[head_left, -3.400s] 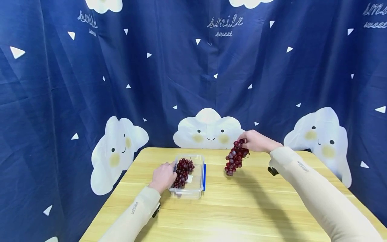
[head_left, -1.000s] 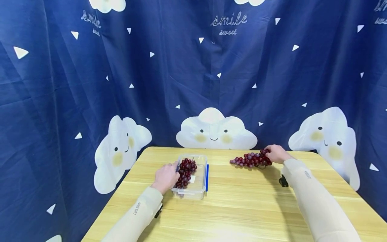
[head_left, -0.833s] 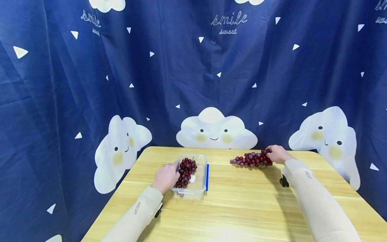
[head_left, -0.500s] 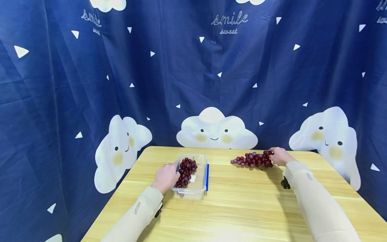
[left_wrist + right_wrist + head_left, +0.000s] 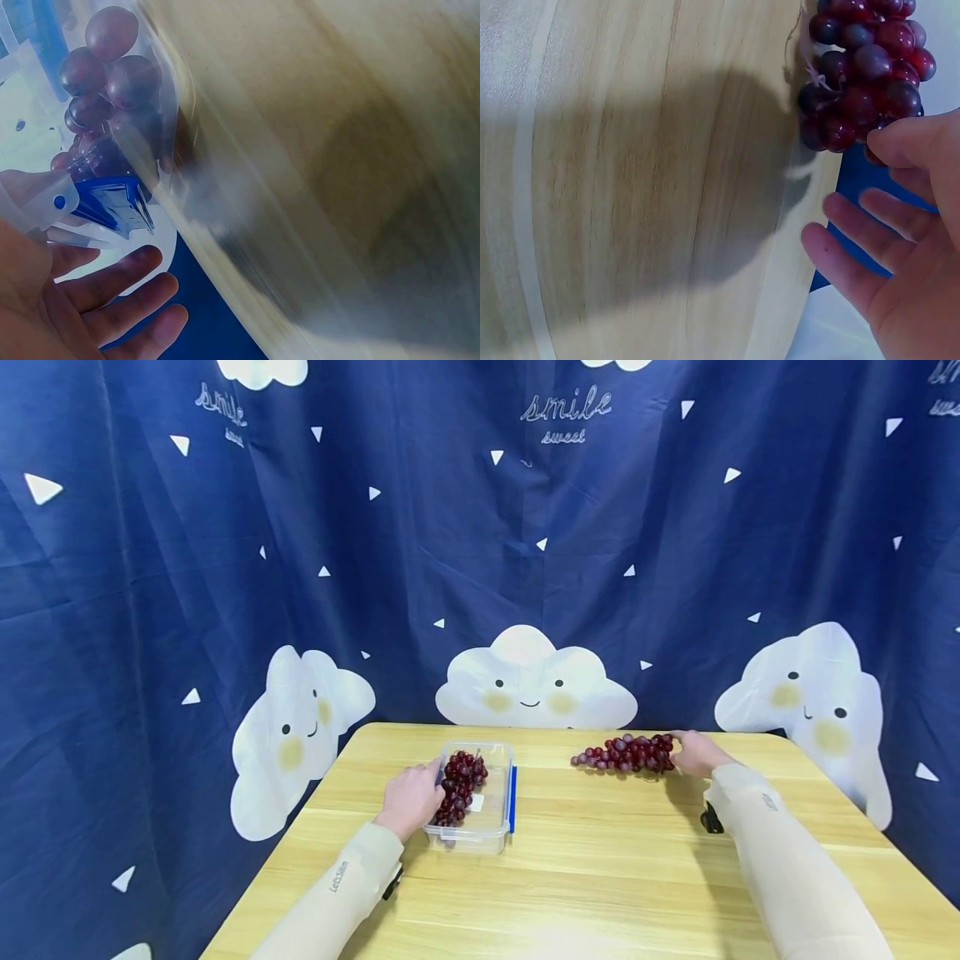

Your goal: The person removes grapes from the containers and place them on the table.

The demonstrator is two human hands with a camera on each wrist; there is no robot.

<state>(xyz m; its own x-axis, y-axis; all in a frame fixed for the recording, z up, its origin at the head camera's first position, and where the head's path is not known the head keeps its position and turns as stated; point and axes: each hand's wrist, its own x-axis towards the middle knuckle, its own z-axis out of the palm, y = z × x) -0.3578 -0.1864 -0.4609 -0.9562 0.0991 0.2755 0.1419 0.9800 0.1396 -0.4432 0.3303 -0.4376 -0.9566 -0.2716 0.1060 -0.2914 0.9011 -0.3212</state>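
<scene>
Grapes [image 5: 622, 756] in a long, dark red bunch are laid on the wooden table [image 5: 600, 868] near its far edge; their right end is touched by the right hand [image 5: 699, 753], whose other fingers are loosely spread. A smaller bunch [image 5: 459, 783] is contained in the clear container [image 5: 493, 802], its left wall pinched by the left hand [image 5: 408, 797].

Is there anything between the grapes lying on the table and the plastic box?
Nothing visible stands between the loose bunch of grapes and the plastic box, just tabletop. The box's blue flap faces the bunch; the right hand is at the opposite end.
</scene>
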